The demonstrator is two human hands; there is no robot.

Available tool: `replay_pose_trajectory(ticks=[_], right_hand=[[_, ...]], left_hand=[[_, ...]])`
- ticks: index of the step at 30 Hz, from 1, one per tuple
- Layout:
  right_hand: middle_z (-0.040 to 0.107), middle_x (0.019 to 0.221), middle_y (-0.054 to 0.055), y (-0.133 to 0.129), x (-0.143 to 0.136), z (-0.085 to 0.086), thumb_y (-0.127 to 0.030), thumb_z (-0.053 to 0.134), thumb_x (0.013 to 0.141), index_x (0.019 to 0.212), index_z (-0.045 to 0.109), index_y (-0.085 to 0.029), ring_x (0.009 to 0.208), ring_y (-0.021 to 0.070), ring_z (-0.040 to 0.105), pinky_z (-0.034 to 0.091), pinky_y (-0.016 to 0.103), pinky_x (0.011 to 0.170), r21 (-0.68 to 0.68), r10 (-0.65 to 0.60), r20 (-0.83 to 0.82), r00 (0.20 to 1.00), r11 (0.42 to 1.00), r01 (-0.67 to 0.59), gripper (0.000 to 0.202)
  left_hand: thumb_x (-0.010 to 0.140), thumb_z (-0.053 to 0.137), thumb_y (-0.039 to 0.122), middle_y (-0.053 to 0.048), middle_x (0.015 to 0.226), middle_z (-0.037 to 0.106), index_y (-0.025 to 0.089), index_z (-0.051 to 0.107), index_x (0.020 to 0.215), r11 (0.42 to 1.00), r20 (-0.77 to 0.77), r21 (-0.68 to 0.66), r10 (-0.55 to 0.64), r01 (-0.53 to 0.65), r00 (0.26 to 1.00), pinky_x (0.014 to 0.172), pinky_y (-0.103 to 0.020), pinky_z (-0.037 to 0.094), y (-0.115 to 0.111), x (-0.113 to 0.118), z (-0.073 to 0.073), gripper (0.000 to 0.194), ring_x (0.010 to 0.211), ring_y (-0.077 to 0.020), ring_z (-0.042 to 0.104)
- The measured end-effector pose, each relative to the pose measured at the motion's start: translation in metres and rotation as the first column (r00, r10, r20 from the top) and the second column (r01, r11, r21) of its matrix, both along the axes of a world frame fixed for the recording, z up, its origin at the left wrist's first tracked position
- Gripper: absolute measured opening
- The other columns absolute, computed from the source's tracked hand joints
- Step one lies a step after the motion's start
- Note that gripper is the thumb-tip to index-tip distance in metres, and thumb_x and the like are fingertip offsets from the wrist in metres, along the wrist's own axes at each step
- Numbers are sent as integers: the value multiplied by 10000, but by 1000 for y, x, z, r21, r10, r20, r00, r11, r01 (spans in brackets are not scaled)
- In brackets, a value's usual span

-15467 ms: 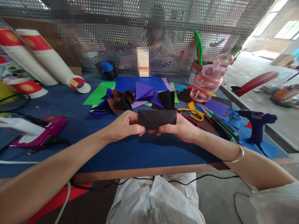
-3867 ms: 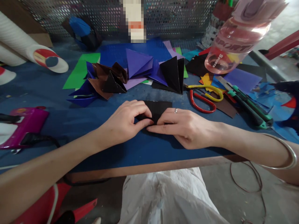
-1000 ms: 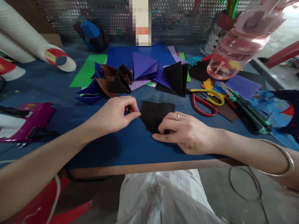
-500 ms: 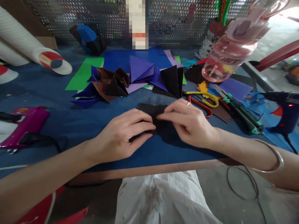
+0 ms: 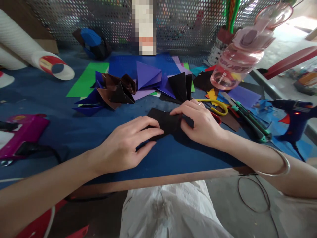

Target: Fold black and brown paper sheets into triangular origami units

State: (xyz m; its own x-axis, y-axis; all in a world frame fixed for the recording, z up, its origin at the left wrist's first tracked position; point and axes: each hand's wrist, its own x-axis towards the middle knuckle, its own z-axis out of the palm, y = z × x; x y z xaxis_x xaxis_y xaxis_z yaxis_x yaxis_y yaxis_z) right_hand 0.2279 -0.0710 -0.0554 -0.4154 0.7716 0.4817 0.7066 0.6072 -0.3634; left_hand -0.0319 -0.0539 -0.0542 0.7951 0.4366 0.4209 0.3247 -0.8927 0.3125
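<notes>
A folded black paper piece (image 5: 165, 119) is being held against the blue tabletop (image 5: 160, 165). Its left side is being pressed by the left hand (image 5: 126, 142), thumb spread; its right end is being pinched by the right hand (image 5: 201, 124). Right of the paper piece, yellow-and-red-handled scissors (image 5: 226, 108) are being partly covered.
</notes>
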Motion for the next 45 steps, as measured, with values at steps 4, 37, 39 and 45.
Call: replay_pose_trajectory(ticks=[4,37,39,45], right_hand=[[677,941,77,1,2,0,-117,585,899,924,732,-200,918,227,574,447,391,816,144,36,78,996,988,-48,171],[652,1334,175,0,3,4,-340,667,930,1363,554,-146,1289,293,605,512,490,1103,-40,387,126,914,922,-385,488],[685,1283,148,2,3,3,-178,591,928,1314,588,-164,1266,273,624,527,482,1088,11,374,132,918,926,-378,386],[778,1097,96,1,4,1,-105,528,976,983,697,-155,1202,247,678,588,401,1006,140,442,149,884,876,-462,177]], left_hand=[[952,450,52,-84,1266,669,234,639,1257,999,-28,-10,47,-47,998,957,-348,588,4,-4,-2,402,1159,-215,675],[933,531,110,-99,1234,698,129,677,1178,998,-20,-21,67,-68,998,1002,-307,560,15,-8,2,286,1128,-199,688],[931,527,102,-101,1230,701,119,668,1192,998,-21,-19,61,-61,998,1002,-304,562,15,-8,2,297,1126,-194,689],[895,511,28,-82,1176,752,137,732,1097,1000,25,-13,5,-5,1000,1029,-280,566,14,-12,-2,318,1122,-179,718]])
